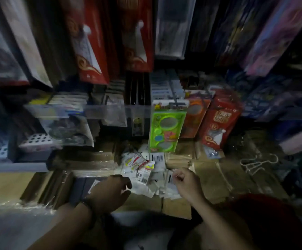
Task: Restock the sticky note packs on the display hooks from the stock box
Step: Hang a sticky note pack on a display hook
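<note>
L hand (112, 189) over packs (141, 167), grip unclear | R hand (186, 181) pinches pack (166, 179) | green card (166, 127) behind

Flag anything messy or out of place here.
The packs lie in a jumbled heap at centre, overlapping at every angle. What look like white hangers lie loose to their right, off any hook.
</note>
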Demonstrator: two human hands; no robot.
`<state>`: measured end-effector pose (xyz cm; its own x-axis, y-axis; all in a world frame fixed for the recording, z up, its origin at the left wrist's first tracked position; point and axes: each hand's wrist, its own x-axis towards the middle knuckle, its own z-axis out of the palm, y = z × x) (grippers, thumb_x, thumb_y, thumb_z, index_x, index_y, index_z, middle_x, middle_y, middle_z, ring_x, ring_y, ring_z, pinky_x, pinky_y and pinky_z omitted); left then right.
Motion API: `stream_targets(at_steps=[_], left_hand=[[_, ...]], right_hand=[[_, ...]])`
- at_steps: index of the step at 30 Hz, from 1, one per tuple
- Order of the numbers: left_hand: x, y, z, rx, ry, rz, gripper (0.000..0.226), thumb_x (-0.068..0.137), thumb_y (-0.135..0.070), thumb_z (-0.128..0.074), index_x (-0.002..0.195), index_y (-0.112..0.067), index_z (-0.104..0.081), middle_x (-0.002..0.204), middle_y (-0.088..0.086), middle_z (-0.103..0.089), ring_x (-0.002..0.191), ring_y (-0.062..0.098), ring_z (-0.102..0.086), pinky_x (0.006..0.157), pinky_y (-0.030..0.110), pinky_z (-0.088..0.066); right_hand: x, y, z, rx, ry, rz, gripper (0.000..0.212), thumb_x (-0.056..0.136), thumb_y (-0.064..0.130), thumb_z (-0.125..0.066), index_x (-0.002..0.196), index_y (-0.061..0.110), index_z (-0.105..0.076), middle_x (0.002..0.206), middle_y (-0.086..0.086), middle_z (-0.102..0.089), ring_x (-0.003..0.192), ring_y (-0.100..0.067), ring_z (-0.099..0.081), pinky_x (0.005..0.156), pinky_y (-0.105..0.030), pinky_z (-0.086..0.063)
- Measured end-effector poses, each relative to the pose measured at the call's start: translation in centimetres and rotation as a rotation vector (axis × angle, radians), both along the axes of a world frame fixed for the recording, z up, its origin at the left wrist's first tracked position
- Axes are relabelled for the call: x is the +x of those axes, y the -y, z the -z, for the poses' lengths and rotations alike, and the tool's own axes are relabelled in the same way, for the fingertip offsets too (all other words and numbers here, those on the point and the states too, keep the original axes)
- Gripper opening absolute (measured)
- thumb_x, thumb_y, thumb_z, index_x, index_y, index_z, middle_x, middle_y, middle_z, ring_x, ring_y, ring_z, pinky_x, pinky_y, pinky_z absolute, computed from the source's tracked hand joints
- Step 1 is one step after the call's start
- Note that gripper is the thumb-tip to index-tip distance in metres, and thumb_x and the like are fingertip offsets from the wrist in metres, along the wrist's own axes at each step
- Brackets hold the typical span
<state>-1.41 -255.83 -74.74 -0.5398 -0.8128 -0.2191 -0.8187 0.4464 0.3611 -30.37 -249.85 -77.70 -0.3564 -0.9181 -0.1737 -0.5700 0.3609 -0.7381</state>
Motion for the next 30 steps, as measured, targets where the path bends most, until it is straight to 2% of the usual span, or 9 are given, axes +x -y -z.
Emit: stream_targets(at_steps=[3, 6, 8, 10, 12, 16, 22, 27, 30], left_hand=[[-1.1, 2.0, 3.8, 0.088, 0.022, -0.045, 0.023, 0.092, -0.047, -0.061, 0.113, -0.041, -0.069, 0.106, -0.017, -0.072, 0.103, 0.009, -0.068, 0.085, 0.030, -0.055], [-1.7, 2.8, 7.1, 0.148, 0.001, -0.139, 0.017, 0.095, -0.042, -0.064, 0.110, -0.040, -0.071, 0.102, -0.018, -0.073, 0.099, 0.009, -0.071, 0.084, 0.030, -0.057], [-1.3, 2.9, 9.4, 0.220, -0.021, -0.204, 0.010, 0.095, -0.037, -0.065, 0.102, -0.042, -0.069, 0.100, -0.015, -0.073, 0.098, 0.011, -0.072, 0.085, 0.029, -0.058], [-0.8, 3.0, 11.0, 0.286, -0.005, -0.226, 0.011, 0.095, -0.038, -0.065, 0.103, -0.045, -0.067, 0.105, -0.012, -0.075, 0.099, 0.012, -0.072, 0.088, 0.029, -0.058], [-0.7, 3.3, 11.8, 0.316, -0.012, -0.228, 0.018, 0.096, -0.042, -0.064, 0.113, -0.040, -0.070, 0.109, -0.010, -0.075, 0.099, 0.012, -0.072, 0.088, 0.029, -0.057], [-0.7, 3.1, 12.6, 0.326, -0.040, -0.231, 0.023, 0.098, -0.045, -0.062, 0.118, -0.037, -0.069, 0.113, -0.010, -0.075, 0.102, 0.012, -0.072, 0.089, 0.030, -0.058], [-0.3, 3.8, 12.3, 0.373, -0.084, -0.279, 0.025, 0.100, -0.040, -0.064, 0.124, -0.036, -0.067, 0.118, -0.009, -0.073, 0.103, 0.010, -0.070, 0.092, 0.030, -0.059], [-1.5, 3.9, 12.0, 0.385, -0.258, -0.299, 0.070, 0.083, -0.047, -0.079, 0.145, -0.034, -0.049, 0.136, -0.003, -0.059, 0.125, 0.018, -0.061, 0.103, 0.037, -0.054], [-2.4, 3.2, 12.3, 0.450, -0.419, -0.320, 0.083, 0.065, -0.058, -0.083, 0.139, -0.041, -0.050, 0.131, -0.013, -0.067, 0.115, 0.014, -0.069, 0.100, 0.041, -0.057]], right_hand=[[0.7, 2.6, 5.1, 0.161, -0.011, -0.026, 0.003, 0.093, 0.019, -0.072, 0.093, 0.019, -0.075, 0.093, 0.010, -0.073, 0.097, -0.014, -0.071, 0.076, -0.023, -0.051], [2.3, 5.6, 8.9, 0.260, -0.025, -0.072, 0.014, 0.090, 0.028, -0.077, 0.100, 0.017, -0.077, 0.100, 0.002, -0.077, 0.098, -0.018, -0.072, 0.086, -0.034, -0.059], [3.7, 7.8, 10.7, 0.298, -0.014, -0.057, 0.014, 0.089, 0.029, -0.077, 0.083, 0.016, -0.075, 0.082, -0.001, -0.074, 0.082, -0.021, -0.071, 0.076, -0.037, -0.057], [4.7, 10.1, 12.5, 0.312, -0.004, 0.003, 0.038, 0.087, 0.032, -0.076, 0.058, 0.020, -0.054, 0.055, 0.005, -0.052, 0.058, -0.015, -0.055, 0.058, -0.032, -0.043], [5.5, 11.9, 14.3, 0.332, 0.004, 0.059, 0.043, 0.086, 0.035, -0.075, 0.056, 0.021, -0.048, 0.051, 0.007, -0.044, 0.052, -0.009, -0.047, 0.050, -0.025, -0.033], [6.8, 13.8, 17.2, 0.329, 0.164, 0.276, 0.019, 0.082, 0.030, -0.083, 0.089, 0.012, -0.084, 0.083, -0.010, -0.080, 0.080, -0.025, -0.077, 0.062, -0.026, -0.049], [8.0, 13.0, 16.9, 0.269, 0.208, 0.342, 0.020, 0.089, 0.022, -0.068, 0.102, 0.010, -0.077, 0.098, -0.011, -0.077, 0.090, -0.031, -0.073, 0.073, -0.034, -0.055], [8.7, 9.2, 12.8, 0.094, 0.311, 0.222, 0.005, 0.090, 0.020, -0.070, 0.089, 0.015, -0.070, 0.082, -0.002, -0.073, 0.077, -0.021, -0.069, 0.062, -0.030, -0.047], [9.4, 6.9, 11.0, 0.010, 0.358, 0.095, 0.033, 0.075, 0.037, -0.071, 0.087, 0.007, -0.064, 0.074, -0.006, -0.074, 0.073, -0.024, -0.073, 0.067, -0.044, -0.057]])
